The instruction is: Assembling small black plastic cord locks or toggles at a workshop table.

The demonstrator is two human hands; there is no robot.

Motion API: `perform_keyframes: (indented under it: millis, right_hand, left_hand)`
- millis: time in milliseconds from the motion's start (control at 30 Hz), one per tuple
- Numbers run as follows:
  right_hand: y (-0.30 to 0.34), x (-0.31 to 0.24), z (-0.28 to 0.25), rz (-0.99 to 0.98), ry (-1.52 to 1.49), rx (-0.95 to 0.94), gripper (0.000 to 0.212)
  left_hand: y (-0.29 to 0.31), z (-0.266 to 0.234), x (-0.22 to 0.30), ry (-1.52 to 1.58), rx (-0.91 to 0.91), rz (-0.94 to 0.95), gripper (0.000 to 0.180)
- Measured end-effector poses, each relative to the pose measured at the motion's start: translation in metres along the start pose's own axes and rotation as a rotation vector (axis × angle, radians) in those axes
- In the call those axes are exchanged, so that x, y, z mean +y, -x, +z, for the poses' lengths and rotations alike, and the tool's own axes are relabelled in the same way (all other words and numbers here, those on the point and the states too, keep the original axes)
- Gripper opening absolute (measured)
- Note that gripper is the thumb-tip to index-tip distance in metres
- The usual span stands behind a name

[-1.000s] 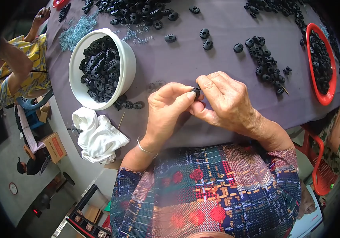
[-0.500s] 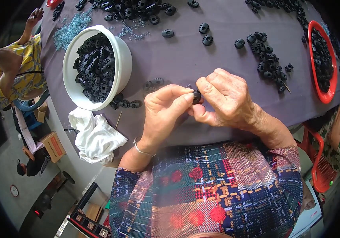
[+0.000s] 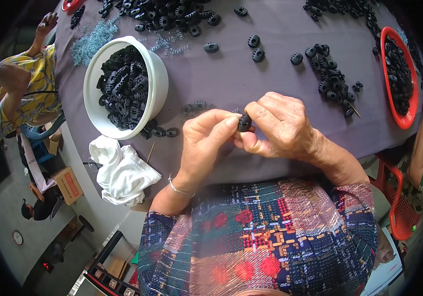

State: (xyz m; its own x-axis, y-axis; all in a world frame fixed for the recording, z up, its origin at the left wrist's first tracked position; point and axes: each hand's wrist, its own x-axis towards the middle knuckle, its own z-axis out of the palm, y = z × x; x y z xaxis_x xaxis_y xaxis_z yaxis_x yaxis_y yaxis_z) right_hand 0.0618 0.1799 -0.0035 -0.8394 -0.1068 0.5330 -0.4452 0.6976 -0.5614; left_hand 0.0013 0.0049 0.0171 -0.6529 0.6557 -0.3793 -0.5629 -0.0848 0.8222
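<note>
Head view. Directions are clock positions around the small black slotted part (image 3: 244, 124), which sits between both hands, raised above the near side of the worktop (image 3: 231, 79). The left hand (image 3: 205, 140) pinches the part between thumb and index finger from the 9 o'clock side. The right hand (image 3: 284, 127) meets it from 3 o'clock: its index finger bears on the part's upper right edge and the other fingers curl inward; whether they pinch it fully cannot be told.

Good practice, as judged from this pose: let the left pinch act as the fixed clamp and the right fingers do the adjusting. Keep pressure even, as the rounded body is likely to roll or slip under a one-sided push. Keep the fingertips off the slots for an unobstructed check, and work low over the worktop to limit any drop.

Surface: grey cloth covers the worktop. At 10 o'clock stands a white bowl (image 3: 160, 81) filled with black parts, with pale blue coil springs (image 3: 95, 42) beyond it. A large black heap (image 3: 172, 16) lies at 11 o'clock, a smaller cluster (image 3: 332, 76) at 2 o'clock, and white fabric (image 3: 122, 172) at 8 o'clock.

Room: a red chair (image 3: 402, 217) stands at 4 o'clock; a carton (image 3: 67, 185) rests beyond the fabric.
</note>
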Motion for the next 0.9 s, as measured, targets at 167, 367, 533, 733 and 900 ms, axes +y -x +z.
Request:
perform_keyframes:
  millis: [167,367,533,733,900]
  right_hand:
    - [-0.003,0.002,-0.002,-0.028,0.039,0.048,0.024]
    - [-0.007,0.002,0.001,-0.082,0.071,0.112,0.027]
    - [-0.007,-0.004,-0.003,-0.095,0.097,0.104,0.024]
    - [-0.013,-0.009,-0.013,-0.095,-0.061,0.034,0.051]
    - [-0.009,-0.005,-0.013,-0.13,-0.007,0.04,0.049]
  left_hand:
    - [-0.001,0.002,-0.001,-0.03,-0.008,0.05,0.015]
    - [-0.002,0.003,0.002,-0.12,-0.001,0.082,0.014]
    - [0.001,0.006,0.002,-0.179,-0.027,0.082,0.012]
    - [0.02,0.002,0.015,-0.29,0.221,0.251,0.012]
    - [0.014,-0.034,0.052,-0.657,0.669,0.823,0.014]
